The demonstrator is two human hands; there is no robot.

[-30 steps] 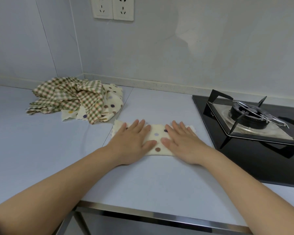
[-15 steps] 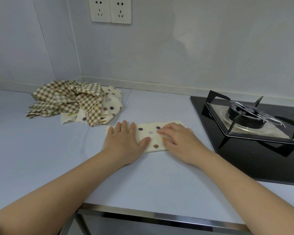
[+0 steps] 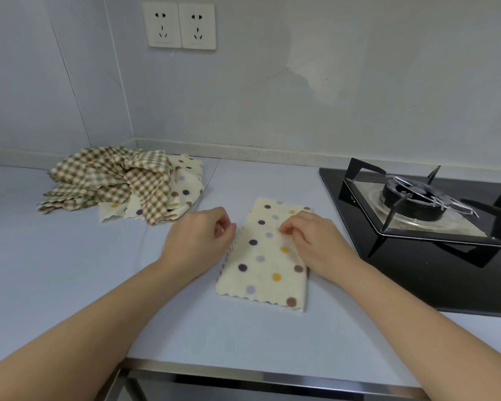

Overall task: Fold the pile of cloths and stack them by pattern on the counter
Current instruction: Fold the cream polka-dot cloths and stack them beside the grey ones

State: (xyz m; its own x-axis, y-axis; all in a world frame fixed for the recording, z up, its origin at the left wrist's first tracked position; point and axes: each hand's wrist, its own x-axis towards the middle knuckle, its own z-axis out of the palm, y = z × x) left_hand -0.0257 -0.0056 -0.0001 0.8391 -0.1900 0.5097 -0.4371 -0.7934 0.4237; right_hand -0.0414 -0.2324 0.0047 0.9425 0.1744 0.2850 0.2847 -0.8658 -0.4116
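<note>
- Whereas a second earlier it had lain as a wide strip across the person's front, the polka-dot cloth (image 3: 268,256) now lay turned lengthwise. One scalloped short end pointed at the person. It was already folded into layers and lay flat on the desk (image 3: 70,270).
- The left hand (image 3: 198,238) had been pressed flat on the cloth but was now curled. Its fingers (image 3: 224,227) seemed to pinch the scalloped left edge, though the contact was too small to be sure of.
- The right hand (image 3: 310,241) had also given up its flat press. Its fingertips nipped the top layer near the cloth's middle.
- Judging by this, the smoothing was over and the quarter-turn had set the cloth up for a further fold, probably end to end.
- The pile of cloths (image 3: 122,183) had not shifted. It sat at the back left, well apart from the hands, with checked pieces heaped over dotted ones.
- No finished stack showed anywhere, so the task looked to be at an early stage.
- The gas hob (image 3: 417,198) stood just beside the cloth's right edge, which left little room on that side.
</note>
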